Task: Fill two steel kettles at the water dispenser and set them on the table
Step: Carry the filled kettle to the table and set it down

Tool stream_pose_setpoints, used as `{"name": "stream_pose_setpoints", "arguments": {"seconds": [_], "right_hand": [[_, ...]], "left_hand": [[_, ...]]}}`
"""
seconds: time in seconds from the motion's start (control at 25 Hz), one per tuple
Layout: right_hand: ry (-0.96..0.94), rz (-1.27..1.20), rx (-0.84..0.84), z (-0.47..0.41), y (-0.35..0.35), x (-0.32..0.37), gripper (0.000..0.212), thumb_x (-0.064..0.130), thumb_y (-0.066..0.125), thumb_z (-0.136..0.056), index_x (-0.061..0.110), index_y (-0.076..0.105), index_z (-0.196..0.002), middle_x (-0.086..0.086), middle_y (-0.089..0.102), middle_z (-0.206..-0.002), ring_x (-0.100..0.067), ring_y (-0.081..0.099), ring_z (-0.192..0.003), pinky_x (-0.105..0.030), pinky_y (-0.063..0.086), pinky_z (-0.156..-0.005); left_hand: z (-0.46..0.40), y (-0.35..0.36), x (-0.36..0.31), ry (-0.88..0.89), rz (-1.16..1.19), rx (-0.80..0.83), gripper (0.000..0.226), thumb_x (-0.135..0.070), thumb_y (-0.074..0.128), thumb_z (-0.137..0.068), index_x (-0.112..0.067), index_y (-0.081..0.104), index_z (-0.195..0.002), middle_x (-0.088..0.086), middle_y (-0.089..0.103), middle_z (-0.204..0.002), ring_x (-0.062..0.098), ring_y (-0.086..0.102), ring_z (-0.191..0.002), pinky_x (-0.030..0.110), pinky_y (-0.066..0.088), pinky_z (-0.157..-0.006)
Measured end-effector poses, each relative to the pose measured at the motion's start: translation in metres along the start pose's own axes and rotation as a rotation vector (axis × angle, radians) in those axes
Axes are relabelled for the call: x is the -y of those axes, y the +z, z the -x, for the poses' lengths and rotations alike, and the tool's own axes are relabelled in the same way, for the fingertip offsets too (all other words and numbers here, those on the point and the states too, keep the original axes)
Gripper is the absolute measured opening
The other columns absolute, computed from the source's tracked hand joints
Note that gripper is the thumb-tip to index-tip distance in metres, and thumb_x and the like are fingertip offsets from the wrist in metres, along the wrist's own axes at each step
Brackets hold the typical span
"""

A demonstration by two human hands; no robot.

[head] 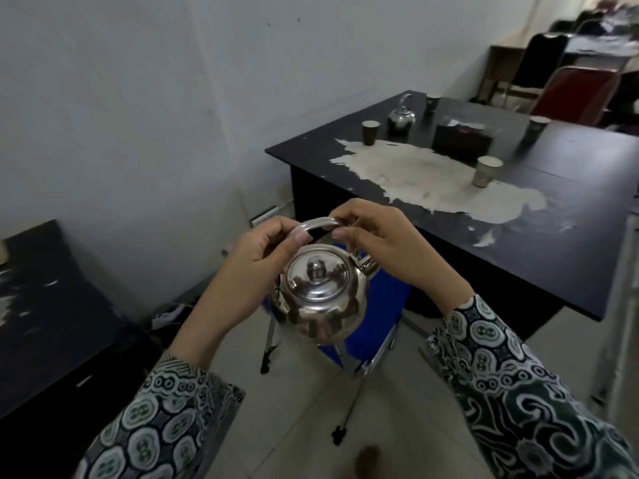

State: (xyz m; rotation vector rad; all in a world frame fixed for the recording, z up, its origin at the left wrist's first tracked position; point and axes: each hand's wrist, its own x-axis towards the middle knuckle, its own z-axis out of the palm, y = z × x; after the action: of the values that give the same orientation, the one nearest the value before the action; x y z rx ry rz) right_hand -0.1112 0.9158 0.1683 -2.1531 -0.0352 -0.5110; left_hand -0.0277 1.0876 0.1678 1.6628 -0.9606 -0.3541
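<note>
Both hands meet at the arched handle (318, 225) of a steel kettle (320, 295): the left hand (256, 267) curls its fingers over the handle's left end with the thumb tip pressed near where the handle meets the body, and the right hand (383, 243) grips the handle's right end, fingers wrapped over the top and thumb underneath. The kettle hangs upright in the air between them, lid (317, 278) seated with its knob up, short spout (367, 265) pointing right, above a blue chair (377, 326) with thin metal legs on the pale tiled floor. Both forearms wear patterned sleeves in green, black and white. Up and to the right stands a black desk (570, 264) whose top is worn through to a large pale patch. On its far end sits a second steel kettle (401, 119), upright with its handle raised, well apart from the held one. A paper cup (370, 133) stands just left of that kettle, another cup (432, 103) behind it, a third (485, 171) on the pale patch nearer the right, and a fourth (536, 127) farther back. A dark box (461, 140) lies between them. Another dark surface (52, 305) fills the lower left.
</note>
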Motion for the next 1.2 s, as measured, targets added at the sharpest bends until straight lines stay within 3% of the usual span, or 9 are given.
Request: {"name": "stream_pose_setpoints", "arguments": {"seconds": [0.16,0.44,0.64,0.8,1.04,1.2], "right_hand": [[0.042,0.022,-0.038,-0.022,-0.059,-0.056,0.013,0.012,0.057,-0.088,0.007,0.063,-0.099,0.002,0.064,-0.087,-0.012,0.061,-0.078,-0.017,0.048,-0.069],[0.136,0.006,-0.07,-0.041,-0.158,-0.156,0.012,0.009,0.058,-0.087,0.012,0.064,-0.097,0.009,0.062,-0.088,0.001,0.058,-0.082,-0.009,0.044,-0.075],[0.167,0.002,-0.057,-0.038,-0.234,-0.232,0.013,0.008,0.059,-0.085,0.015,0.064,-0.095,0.016,0.059,-0.086,0.006,0.056,-0.082,-0.005,0.041,-0.074],[0.113,0.014,0.011,-0.025,-0.314,-0.298,0.014,0.007,0.058,-0.086,0.016,0.063,-0.096,0.015,0.06,-0.087,0.0,0.057,-0.083,-0.01,0.044,-0.078],[0.059,0.025,0.147,-0.008,-0.457,-0.372,0.014,0.008,0.059,-0.086,0.012,0.063,-0.099,0.009,0.061,-0.09,-0.003,0.057,-0.081,-0.011,0.046,-0.076],[0.106,0.005,0.18,-0.006,-0.536,-0.406,0.011,0.008,0.06,-0.085,0.014,0.063,-0.094,0.0,0.063,-0.092,-0.015,0.06,-0.082,-0.024,0.049,-0.075]], "left_hand": [[-0.076,0.046,0.009,-0.007,-0.01,0.04,0.021,-0.035,0.05,-0.083,-0.018,0.062,-0.089,-0.015,0.063,-0.07,-0.001,0.058,-0.065,0.011,0.045,-0.06],[-0.184,0.139,0.025,-0.054,-0.005,0.138,0.023,-0.029,0.052,-0.086,-0.012,0.062,-0.098,0.005,0.065,-0.088,0.009,0.062,-0.079,0.017,0.05,-0.07],[-0.249,0.218,0.03,-0.093,-0.04,0.233,0.026,-0.027,0.05,-0.086,-0.011,0.061,-0.103,0.005,0.065,-0.095,0.016,0.063,-0.088,0.026,0.052,-0.078],[-0.299,0.303,0.024,-0.092,-0.123,0.214,0.022,-0.029,0.051,-0.085,-0.016,0.063,-0.099,0.0,0.066,-0.091,0.013,0.064,-0.085,0.027,0.053,-0.077],[-0.367,0.441,-0.01,-0.117,-0.184,0.046,0.015,-0.032,0.057,-0.086,-0.019,0.064,-0.09,-0.002,0.066,-0.082,0.009,0.061,-0.076,0.021,0.048,-0.072],[-0.408,0.511,-0.035,-0.117,-0.234,-0.003,0.009,-0.026,0.058,-0.088,-0.02,0.064,-0.089,-0.003,0.064,-0.076,0.007,0.059,-0.072,0.022,0.046,-0.071]]}}
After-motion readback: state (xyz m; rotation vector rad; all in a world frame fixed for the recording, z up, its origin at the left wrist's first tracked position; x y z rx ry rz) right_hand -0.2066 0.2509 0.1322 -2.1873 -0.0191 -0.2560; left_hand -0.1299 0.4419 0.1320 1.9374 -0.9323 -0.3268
